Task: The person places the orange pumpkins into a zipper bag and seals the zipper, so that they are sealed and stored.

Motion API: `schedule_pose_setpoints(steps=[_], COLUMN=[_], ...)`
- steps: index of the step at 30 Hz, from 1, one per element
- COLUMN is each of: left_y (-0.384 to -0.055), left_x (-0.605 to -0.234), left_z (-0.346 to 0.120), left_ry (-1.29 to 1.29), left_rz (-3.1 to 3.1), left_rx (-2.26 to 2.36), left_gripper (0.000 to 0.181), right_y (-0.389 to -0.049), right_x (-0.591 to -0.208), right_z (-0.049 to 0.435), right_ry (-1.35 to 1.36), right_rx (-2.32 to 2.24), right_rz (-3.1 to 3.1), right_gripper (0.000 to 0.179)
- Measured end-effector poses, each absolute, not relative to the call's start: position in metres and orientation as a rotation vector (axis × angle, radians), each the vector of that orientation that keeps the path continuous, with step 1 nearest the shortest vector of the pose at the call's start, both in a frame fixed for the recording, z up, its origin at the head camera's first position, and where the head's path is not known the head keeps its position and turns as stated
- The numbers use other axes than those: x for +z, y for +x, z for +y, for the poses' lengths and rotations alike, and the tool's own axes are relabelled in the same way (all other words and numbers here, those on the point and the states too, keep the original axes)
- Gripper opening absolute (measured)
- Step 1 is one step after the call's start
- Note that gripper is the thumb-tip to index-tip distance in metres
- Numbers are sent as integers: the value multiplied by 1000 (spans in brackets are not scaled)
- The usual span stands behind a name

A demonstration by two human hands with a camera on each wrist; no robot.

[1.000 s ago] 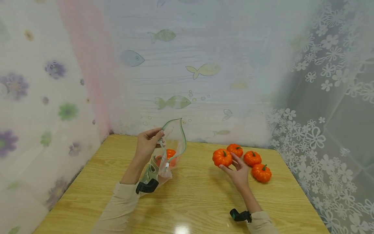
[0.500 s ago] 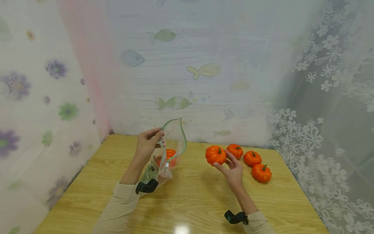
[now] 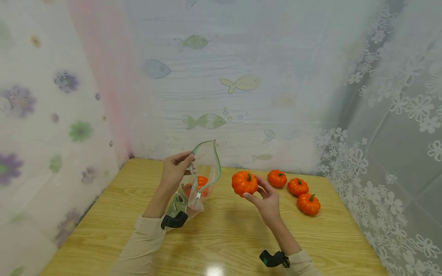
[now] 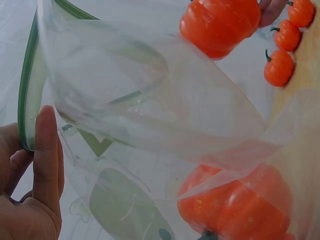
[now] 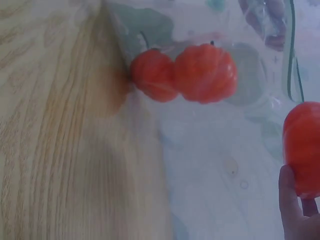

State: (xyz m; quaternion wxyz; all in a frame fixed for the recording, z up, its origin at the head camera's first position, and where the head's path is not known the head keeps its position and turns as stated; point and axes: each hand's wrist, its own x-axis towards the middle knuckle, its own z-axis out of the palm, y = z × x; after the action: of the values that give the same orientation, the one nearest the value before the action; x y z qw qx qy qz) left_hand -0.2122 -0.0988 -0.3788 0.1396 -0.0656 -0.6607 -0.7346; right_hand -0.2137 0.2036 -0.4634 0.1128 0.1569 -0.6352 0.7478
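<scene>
A: ok so what's that bag made of?

B: Clear, crinkly plastic, green edging round the mouth and green shapes printed lower down. The left hand has the rim pinched between thumb and fingers, mouth gaping.

A: anything in it?

B: Yep, two bagged pumpkins, side by side from the right wrist cam. Rounded, ribbed, kinda blurry through the film.

A: and the right hand?

B: Thumb and fingers wrapped round the side of a pumpkin, up off the bench, just beside the bag's mouth. Glossy orange, squat, lumpy ribs, stubby green stem.

A: so three total?

B: Nah, six. Three loose pumpkins sit over on the right in a slanted row, same shiny skin and green stems. Bench is yellowish wood grain, and the backdrop has pale fish on it.
</scene>
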Motion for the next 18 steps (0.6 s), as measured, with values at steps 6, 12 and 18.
schedule_pose_setpoints(steps=[6, 12, 18], left_y=[-215, -220, -223], left_x=[-381, -383, -386], left_z=[-102, -104, -107], left_ry=[-204, -215, -229], left_rz=[-1907, -1889, -1896], left_rx=[-2131, -2147, -2144], left_gripper=[35, 33, 33], right_y=[-214, -215, -217], right_x=[-457, -449, -441], right_z=[191, 174, 156], right_ry=[497, 470, 506], right_rx=[2175, 2255, 2316], right_rz=[-1857, -1808, -1745], right_gripper=[66, 67, 69])
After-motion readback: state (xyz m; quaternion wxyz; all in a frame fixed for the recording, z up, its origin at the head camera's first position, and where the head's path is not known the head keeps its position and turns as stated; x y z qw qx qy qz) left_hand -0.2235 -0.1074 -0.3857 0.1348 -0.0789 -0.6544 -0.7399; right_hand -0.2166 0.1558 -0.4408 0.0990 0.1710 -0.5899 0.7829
